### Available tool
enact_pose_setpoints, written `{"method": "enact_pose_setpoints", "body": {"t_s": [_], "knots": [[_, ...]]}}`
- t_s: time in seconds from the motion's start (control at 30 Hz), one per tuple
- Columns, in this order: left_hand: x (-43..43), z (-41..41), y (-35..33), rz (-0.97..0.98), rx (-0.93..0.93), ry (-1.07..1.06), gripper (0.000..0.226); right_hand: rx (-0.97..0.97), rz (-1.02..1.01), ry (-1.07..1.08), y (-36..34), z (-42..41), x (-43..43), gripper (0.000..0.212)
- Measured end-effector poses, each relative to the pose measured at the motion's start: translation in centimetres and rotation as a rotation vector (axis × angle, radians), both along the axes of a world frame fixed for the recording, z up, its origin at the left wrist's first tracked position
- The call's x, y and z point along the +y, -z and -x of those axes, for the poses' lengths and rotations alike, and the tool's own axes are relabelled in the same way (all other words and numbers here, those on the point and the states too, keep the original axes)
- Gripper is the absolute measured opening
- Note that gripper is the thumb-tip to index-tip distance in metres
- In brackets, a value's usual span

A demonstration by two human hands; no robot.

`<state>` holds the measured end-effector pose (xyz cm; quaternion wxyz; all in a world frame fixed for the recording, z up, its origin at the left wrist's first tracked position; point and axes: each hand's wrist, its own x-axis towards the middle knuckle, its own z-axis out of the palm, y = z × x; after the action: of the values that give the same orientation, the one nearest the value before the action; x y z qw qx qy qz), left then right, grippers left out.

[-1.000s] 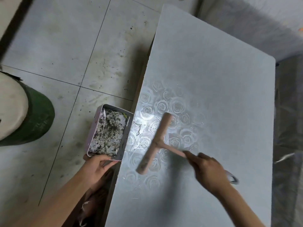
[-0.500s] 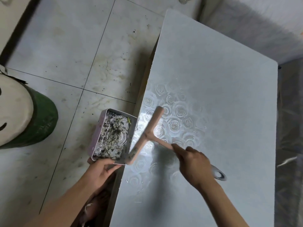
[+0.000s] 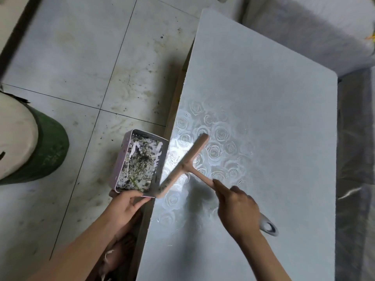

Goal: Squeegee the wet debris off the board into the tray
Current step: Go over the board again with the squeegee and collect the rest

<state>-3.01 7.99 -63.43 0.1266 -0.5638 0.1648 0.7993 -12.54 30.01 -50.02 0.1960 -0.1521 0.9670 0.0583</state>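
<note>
Head camera looked down on a pale grey board [image 3: 263, 98] whose left edge ran beside a tiled floor [image 3: 81, 57] speckled with dirt. A wet, shiny patch with a rose pattern lay on the board near that left edge.

The right hand [image 3: 237, 209] was curled round the handle of a pink squeegee [image 3: 183, 166], with the forefinger stretched along the handle toward the blade. The grey looped end of the handle stuck out behind the wrist. The blade lay slantwise across the wet patch. Its far end was over the roses, and its near end, flecked with dark bits, was at the board's left edge, touching the near right corner of the tray [image 3: 119, 165].

The left hand [image 3: 125, 203] gripped the near end of this pink tray, thumb over the rim and fingers underneath. It held the tray over the floor, just beside the board's left edge. Wet debris [image 3: 140, 163], dark crumbs and white scraps, filled the tray.

A green bucket [image 3: 50, 151] with a pale top stood on the floor at the far left.
</note>
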Motion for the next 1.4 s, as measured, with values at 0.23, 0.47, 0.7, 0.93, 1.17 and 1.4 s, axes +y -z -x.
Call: {"method": "enact_pose_setpoints", "body": {"t_s": [0.23,0.47,0.7,0.93,1.17,1.4], "knots": [[-0.1,-0.3,0.2,-0.012,-0.022,-0.042,0.028,0.071,0.259,0.082,3.1,-0.8,-5.3,0.045],[-0.3,-1.4,0.2,-0.027,0.001,-0.015,0.033,-0.118,0.412,0.372,-1.4,-8.7,5.1,0.049],[-0.6,-4.3,0.7,-0.039,-0.024,0.04,0.057,-0.248,0.264,0.336,-0.5,-20.9,8.5,0.063],[-1.5,-6.1,0.8,0.021,-0.068,0.13,0.037,-0.116,0.298,0.432,2.4,-23.3,1.0,0.047],[-2.7,-7.3,2.2,0.016,-0.064,0.093,0.024,-0.077,0.344,0.483,2.7,-17.6,-1.9,0.049],[-3.4,-8.0,3.0,-0.026,-0.077,0.083,0.022,-0.079,0.254,0.59,1.1,-22.3,-1.4,0.047]]}}
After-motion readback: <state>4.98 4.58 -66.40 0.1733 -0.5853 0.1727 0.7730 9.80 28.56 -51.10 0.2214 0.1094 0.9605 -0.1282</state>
